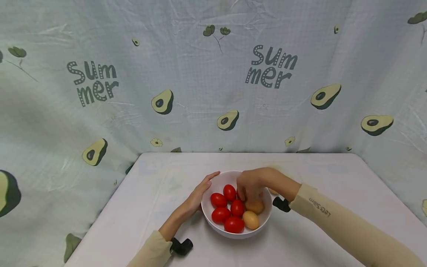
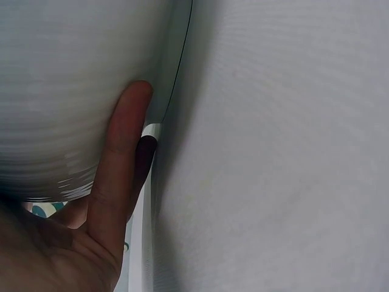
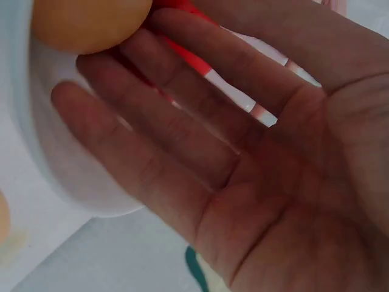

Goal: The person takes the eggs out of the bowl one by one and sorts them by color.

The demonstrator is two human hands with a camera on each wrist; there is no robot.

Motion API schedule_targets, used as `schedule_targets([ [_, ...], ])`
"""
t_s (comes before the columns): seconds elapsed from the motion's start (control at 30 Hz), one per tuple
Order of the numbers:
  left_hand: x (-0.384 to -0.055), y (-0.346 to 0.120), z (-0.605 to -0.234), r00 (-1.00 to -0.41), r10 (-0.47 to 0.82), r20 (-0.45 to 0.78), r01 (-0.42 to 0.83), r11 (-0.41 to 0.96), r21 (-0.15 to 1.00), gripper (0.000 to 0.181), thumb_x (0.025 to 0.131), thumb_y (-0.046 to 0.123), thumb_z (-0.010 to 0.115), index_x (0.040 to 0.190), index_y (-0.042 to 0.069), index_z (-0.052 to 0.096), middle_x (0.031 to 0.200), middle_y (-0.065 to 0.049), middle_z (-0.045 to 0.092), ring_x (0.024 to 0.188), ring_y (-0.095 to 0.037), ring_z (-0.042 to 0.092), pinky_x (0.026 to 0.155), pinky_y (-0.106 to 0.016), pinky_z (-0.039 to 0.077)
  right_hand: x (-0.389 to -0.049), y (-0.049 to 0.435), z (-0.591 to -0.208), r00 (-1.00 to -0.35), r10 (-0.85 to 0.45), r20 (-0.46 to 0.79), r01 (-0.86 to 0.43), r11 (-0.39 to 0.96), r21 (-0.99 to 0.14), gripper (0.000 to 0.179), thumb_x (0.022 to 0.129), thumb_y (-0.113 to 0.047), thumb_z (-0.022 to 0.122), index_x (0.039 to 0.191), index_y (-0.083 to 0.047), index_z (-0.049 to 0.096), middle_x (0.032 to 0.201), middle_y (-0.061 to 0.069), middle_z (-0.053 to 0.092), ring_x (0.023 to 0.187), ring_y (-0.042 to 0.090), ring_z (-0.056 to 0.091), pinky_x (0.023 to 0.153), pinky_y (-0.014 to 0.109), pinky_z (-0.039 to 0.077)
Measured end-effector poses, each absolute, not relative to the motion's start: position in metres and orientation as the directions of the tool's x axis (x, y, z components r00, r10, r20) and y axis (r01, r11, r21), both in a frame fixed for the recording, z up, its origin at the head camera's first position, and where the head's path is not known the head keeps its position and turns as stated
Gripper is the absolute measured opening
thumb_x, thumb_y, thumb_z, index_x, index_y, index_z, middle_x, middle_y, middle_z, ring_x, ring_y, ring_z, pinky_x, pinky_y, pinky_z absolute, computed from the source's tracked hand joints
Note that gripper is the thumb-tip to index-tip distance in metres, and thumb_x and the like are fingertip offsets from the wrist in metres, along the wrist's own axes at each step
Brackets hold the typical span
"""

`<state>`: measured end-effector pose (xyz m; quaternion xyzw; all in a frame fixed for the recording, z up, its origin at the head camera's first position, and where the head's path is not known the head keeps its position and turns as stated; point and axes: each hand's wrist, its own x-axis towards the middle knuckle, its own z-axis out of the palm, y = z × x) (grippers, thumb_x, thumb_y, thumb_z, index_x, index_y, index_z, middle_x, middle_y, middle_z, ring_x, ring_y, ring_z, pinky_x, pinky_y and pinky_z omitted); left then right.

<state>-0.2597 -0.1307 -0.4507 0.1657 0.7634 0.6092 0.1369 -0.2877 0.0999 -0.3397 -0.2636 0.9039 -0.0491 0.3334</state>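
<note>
A white bowl (image 1: 240, 235) holds several glossy red ovals (image 1: 221, 215), like small tomatoes, and tan eggs (image 1: 251, 220). My left hand (image 1: 194, 199) rests against the bowl's left side, fingers reaching along its outer wall; the left wrist view shows one straight finger (image 2: 115, 158) on that wall. Over the bowl's right half, my right hand (image 1: 253, 183) reaches down inside. Its fingers look extended and slightly apart in the right wrist view, fingertips right at a tan egg (image 3: 91, 21), with red showing behind them. In the head view, the back of the hand hides part of the contents.
Behind the right wrist, another tan egg (image 1: 273, 191) lies on the white table (image 1: 320, 185), partly hidden by the arm. A black wrist mount (image 1: 281, 204) sits close to the bowl's right side. A cloth with avocado prints (image 1: 193, 74) hangs behind the table.
</note>
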Motion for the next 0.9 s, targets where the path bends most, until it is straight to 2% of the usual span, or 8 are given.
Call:
schedule_targets([
  [0.1, -0.261, -0.13, -0.45, -0.907, 0.422, -0.011, 0.083, 0.202, 0.976, 0.05, 0.112, 0.037, 0.024, 0.162, 0.035, 0.031, 0.171, -0.003, 0.027, 0.154, -0.037, 0.03, 0.113, -0.064, 0.043, -0.281, 0.099, -0.338, -0.649, -0.502, -0.571, -0.49, 0.85, -0.191, 0.015, 0.08, -0.008, 0.086, 0.081, -0.02, 0.077, 0.084, -0.002, 0.065, 0.079, 0.016, 0.058, 0.074, 0.037, 0.063],
  [0.2, -0.261, -0.13, -0.45, -0.908, 0.419, -0.014, 0.078, 0.202, 0.976, 0.05, 0.112, 0.038, 0.024, 0.162, 0.036, 0.031, 0.17, -0.003, 0.028, 0.153, -0.038, 0.032, 0.111, -0.062, 0.046, -0.277, 0.1, -0.339, -0.654, -0.488, -0.578, -0.495, 0.854, -0.161, 0.018, 0.078, -0.006, 0.087, 0.082, -0.019, 0.074, 0.084, -0.002, 0.062, 0.078, 0.016, 0.058, 0.071, 0.034, 0.062],
  [0.33, -0.261, -0.13, -0.45, -0.908, 0.419, -0.014, 0.078, 0.202, 0.976, 0.05, 0.112, 0.038, 0.024, 0.162, 0.035, 0.03, 0.171, -0.004, 0.027, 0.154, -0.037, 0.029, 0.113, -0.063, 0.044, -0.278, 0.104, -0.345, -0.656, -0.476, -0.586, -0.467, 0.866, -0.181, 0.027, 0.074, -0.004, 0.089, 0.087, -0.02, 0.071, 0.09, -0.001, 0.06, 0.087, 0.017, 0.059, 0.073, 0.033, 0.062],
  [0.53, -0.262, -0.128, -0.451, -0.911, 0.412, -0.022, 0.069, 0.205, 0.976, 0.05, 0.112, 0.038, 0.025, 0.162, 0.035, 0.03, 0.171, -0.005, 0.026, 0.154, -0.039, 0.029, 0.109, -0.063, 0.047, -0.283, 0.11, -0.349, -0.636, -0.509, -0.579, -0.514, 0.84, -0.175, 0.03, 0.075, -0.006, 0.088, 0.089, -0.023, 0.068, 0.092, -0.003, 0.059, 0.093, 0.015, 0.057, 0.073, 0.032, 0.062],
  [0.77, -0.263, -0.126, -0.45, -0.913, 0.409, -0.01, 0.077, 0.197, 0.977, 0.051, 0.112, 0.037, 0.024, 0.162, 0.034, 0.03, 0.171, -0.003, 0.026, 0.155, -0.036, 0.028, 0.117, -0.064, 0.039, -0.285, 0.116, -0.346, -0.65, -0.503, -0.569, -0.469, 0.855, -0.221, 0.032, 0.075, -0.006, 0.088, 0.092, -0.025, 0.069, 0.096, -0.003, 0.062, 0.098, 0.018, 0.057, 0.077, 0.036, 0.062],
  [0.9, -0.263, -0.126, -0.449, -0.914, 0.405, -0.009, 0.079, 0.2, 0.977, 0.051, 0.112, 0.036, 0.024, 0.162, 0.033, 0.03, 0.171, -0.003, 0.026, 0.156, -0.036, 0.027, 0.118, -0.066, 0.036, -0.285, 0.119, -0.343, -0.654, -0.534, -0.536, -0.493, 0.838, -0.234, 0.033, 0.077, -0.006, 0.087, 0.096, -0.026, 0.07, 0.096, -0.005, 0.063, 0.098, 0.017, 0.057, 0.078, 0.036, 0.061],
])
